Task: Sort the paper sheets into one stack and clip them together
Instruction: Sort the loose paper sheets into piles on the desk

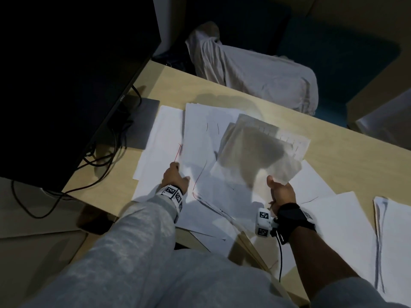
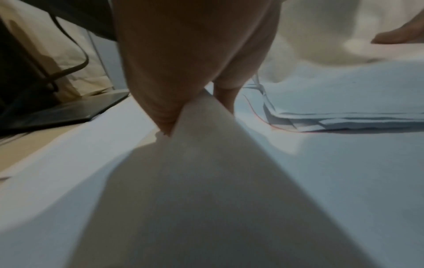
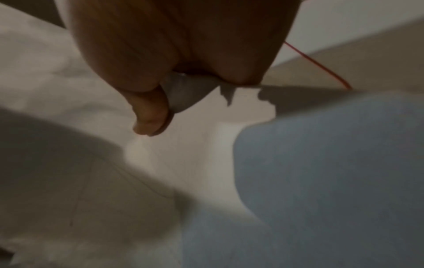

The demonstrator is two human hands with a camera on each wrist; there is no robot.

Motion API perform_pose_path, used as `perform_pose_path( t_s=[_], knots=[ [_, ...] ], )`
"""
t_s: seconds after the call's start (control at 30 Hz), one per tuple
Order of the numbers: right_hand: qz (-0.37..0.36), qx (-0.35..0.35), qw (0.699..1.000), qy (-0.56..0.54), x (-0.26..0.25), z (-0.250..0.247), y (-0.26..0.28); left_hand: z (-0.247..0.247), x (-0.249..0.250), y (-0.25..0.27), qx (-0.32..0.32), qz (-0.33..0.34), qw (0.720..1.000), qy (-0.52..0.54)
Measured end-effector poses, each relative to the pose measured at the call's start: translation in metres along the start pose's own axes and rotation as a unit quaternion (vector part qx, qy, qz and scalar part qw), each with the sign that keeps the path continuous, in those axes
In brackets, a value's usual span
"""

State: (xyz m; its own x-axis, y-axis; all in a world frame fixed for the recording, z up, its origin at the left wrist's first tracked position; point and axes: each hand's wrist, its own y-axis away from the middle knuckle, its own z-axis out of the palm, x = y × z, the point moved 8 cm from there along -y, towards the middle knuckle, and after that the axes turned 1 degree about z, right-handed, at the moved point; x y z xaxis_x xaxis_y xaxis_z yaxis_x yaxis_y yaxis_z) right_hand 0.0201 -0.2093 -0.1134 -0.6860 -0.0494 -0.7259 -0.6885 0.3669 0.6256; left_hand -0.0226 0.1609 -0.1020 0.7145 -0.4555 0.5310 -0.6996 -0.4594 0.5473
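Left hand pinching white sheet, right hand gripping shaded sheet

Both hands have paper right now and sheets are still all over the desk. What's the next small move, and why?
Probably lay the lifted sheet held by the right hand onto the sheet the left hand pinches by its edge, squaring them up. The two already overlap, and more loose sheets lie spread to the right on the desk, so a single stack has yet to form. No clip is visible.
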Motion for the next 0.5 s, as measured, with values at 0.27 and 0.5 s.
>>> perform_pose_path(
  t_s=[0.27, 0.5],
  knots=[
    [-0.027, -0.033, 0.998, -0.042, -0.005, 0.008, 0.009, -0.02, 0.0, 0.001, 0.06, -0.025, 0.997, 0.032],
    [-0.037, -0.027, 0.996, -0.076, -0.019, -0.006, 0.003, -0.032, 0.002, 0.003, 0.117, -0.021, 0.988, 0.095]
  ],
)
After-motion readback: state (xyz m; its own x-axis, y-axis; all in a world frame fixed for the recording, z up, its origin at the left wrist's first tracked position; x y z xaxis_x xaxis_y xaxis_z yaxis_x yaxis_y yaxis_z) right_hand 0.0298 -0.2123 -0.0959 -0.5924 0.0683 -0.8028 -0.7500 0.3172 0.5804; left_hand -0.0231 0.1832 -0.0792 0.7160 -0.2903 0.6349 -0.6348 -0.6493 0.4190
